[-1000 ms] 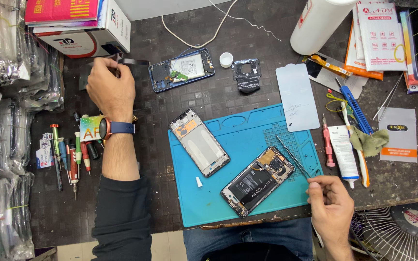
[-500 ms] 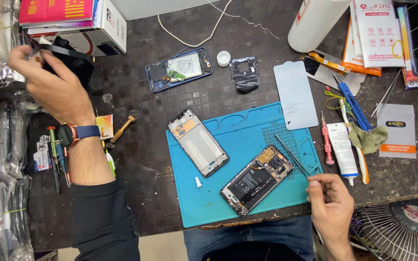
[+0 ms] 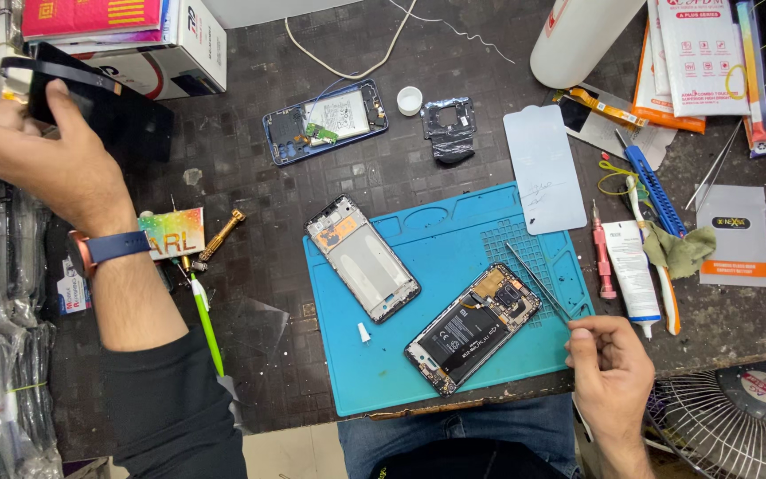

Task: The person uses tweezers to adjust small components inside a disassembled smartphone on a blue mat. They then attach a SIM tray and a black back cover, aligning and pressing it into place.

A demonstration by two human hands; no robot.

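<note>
Dark, pitted bench top [image 3: 454, 177] carries a blue rubber mat [image 3: 454, 372] on which two phones lie stripped: an opened handset [image 3: 472, 326] with battery and boards bare at five o'clock, an empty metal-backed frame [image 3: 362, 257] at centre, neither reassembled. At ten o'clock the left hand [image 3: 42, 164] grips a glossy black flat panel [image 3: 104, 106]; the right hand [image 3: 609, 364], at the mat's five o'clock corner, is loosely curled, pinching something too small to tell.

Bright, even overhead light, soft shadows, sharp focus throughout, slight wide-angle bending at the edges.
</note>
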